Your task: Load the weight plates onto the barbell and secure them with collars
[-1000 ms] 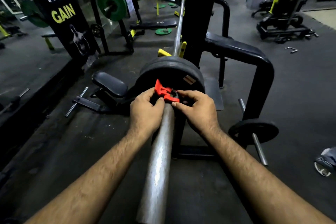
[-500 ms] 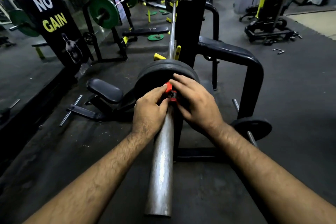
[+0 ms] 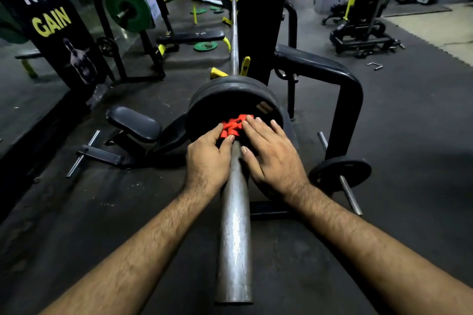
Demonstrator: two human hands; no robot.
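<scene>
A steel barbell sleeve [image 3: 234, 225] runs away from me, with black weight plates [image 3: 217, 102] loaded on it near the rack. A red collar [image 3: 234, 125] sits on the sleeve tight against the outer plate. My left hand [image 3: 207, 161] is on the sleeve's left, its fingers and thumb curled against the collar. My right hand [image 3: 272, 153] lies on the right with straight fingers pressing the collar's top and side. The collar's lower part is hidden by my fingers.
A black rack upright [image 3: 258, 20] and a curved black frame [image 3: 340, 84] stand right of the plates. A small black plate [image 3: 340, 171] hangs on a peg at right. A black seat pad [image 3: 134, 123] is at left. Green-plated barbell [image 3: 128, 7] stands far left.
The red collar's lever, sticking up a second ago, now lies folded down. My right hand's fingers have flattened over it. Both hands stay at the collar against the plate.
</scene>
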